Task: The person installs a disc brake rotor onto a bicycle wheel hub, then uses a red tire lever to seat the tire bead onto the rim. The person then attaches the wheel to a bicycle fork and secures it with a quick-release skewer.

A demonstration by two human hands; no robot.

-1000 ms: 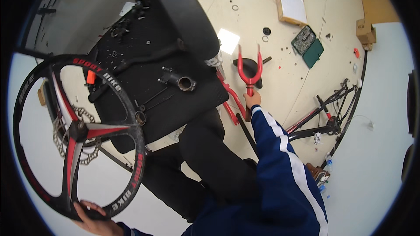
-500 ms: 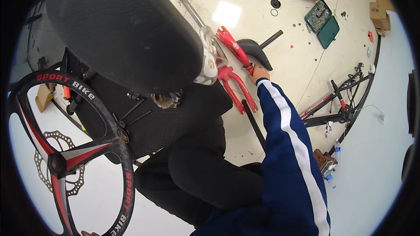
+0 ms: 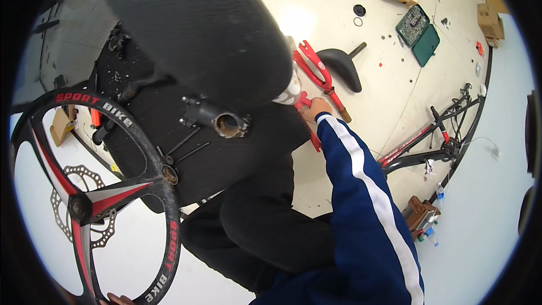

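At the lower left, a black three-spoke bicycle wheel (image 3: 171,237) with red and white spokes stands large in view. The fingers of my left hand (image 3: 119,299) show at its bottom rim, closed round it; the rest of that hand is cut off. My right hand (image 3: 318,109) is closed on a red bicycle fork (image 3: 315,142), partly hidden under a large black padded piece (image 3: 203,28). Beside that hand, a second red fork (image 3: 322,76) lies on the floor, its tube pointing toward me. A black bicycle saddle (image 3: 341,69) lies just beyond it.
A black textured board (image 3: 141,135) carries a black tube piece (image 3: 212,116) and thin rods. A perforated brake disc (image 3: 107,236) is behind the wheel. Rightward are a bicycle frame (image 3: 418,149), an opened green case (image 3: 425,44) of small parts, bottles (image 3: 440,195) and cartons (image 3: 489,22).
My right hand has let go of the one red fork, now lying beside the saddle, and moved left and nearer onto the other fork. The view has shifted slightly; my left hand stays at the wheel.
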